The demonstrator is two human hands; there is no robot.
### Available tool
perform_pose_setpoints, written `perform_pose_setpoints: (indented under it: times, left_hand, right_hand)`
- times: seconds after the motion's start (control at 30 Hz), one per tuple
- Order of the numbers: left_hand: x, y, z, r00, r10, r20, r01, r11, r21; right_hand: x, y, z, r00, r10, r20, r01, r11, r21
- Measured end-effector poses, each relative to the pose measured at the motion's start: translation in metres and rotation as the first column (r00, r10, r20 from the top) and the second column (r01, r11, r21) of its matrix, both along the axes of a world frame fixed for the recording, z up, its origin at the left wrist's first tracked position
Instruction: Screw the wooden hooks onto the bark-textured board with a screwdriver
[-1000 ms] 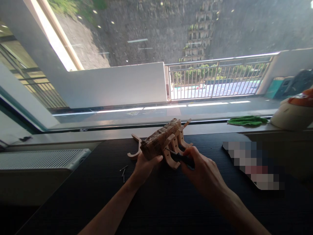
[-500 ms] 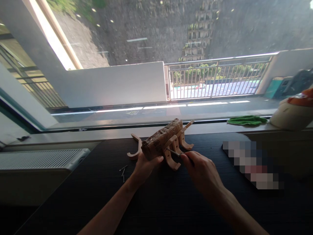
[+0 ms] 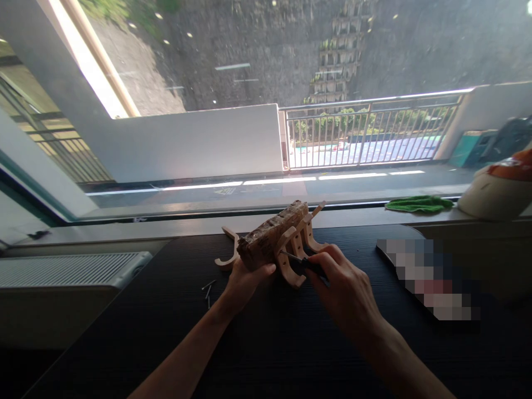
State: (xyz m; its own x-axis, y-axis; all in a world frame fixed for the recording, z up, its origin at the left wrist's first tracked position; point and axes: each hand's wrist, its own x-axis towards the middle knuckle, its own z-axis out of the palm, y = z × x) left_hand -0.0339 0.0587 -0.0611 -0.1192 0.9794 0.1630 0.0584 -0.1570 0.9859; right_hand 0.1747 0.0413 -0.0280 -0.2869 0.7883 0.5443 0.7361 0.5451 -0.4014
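Outside light comes through a very big window. Below it is a black table. A white heater is on the left, and a white tub with an orange top is on the far right. A rough brown block is over the far side of the table, slanting to the right. The right hand is closed around the dark handle of a thin tool. The left hand grips the block's near end, its fingers mostly hidden. Three curvy wooden pieces are along the block's right side, and the tool's tip touches the nearest one. Another wooden hook is on the left. Smallest are a few thin metal pins, lying near the left wrist.
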Motion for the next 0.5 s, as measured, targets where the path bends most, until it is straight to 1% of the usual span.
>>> perform_pose_setpoints:
  times: [0.07,0.13,0.37,0.43,0.5]
  left_hand:
    - [0.0005,-0.0006,0.0012,1.000,-0.001,-0.013,0.001,1.000,0.004]
    - [0.0009,-0.0012,0.0023,1.000,-0.002,-0.030,0.002,1.000,0.005]
    - [0.0004,-0.0013,0.0023,0.997,0.010,-0.074,-0.009,1.000,0.012]
    - [0.0005,-0.0012,0.0014,0.997,0.000,-0.083,0.001,1.000,0.020]
    - [0.0005,-0.0011,0.0000,0.997,-0.011,-0.074,0.013,1.000,0.026]
  right_hand:
    - [0.0000,0.0008,-0.0007,1.000,-0.009,-0.013,0.009,1.000,0.003]
    - [0.0003,0.0021,-0.0022,1.000,-0.013,-0.023,0.013,1.000,-0.026]
    - [-0.0017,0.0019,-0.0033,0.999,-0.006,-0.051,-0.006,0.971,-0.238]
    - [-0.0025,0.0005,-0.0020,0.997,-0.009,-0.076,-0.012,0.962,-0.272]
    - [-0.0026,-0.0003,-0.0012,0.991,0.007,-0.132,-0.046,0.955,-0.294]
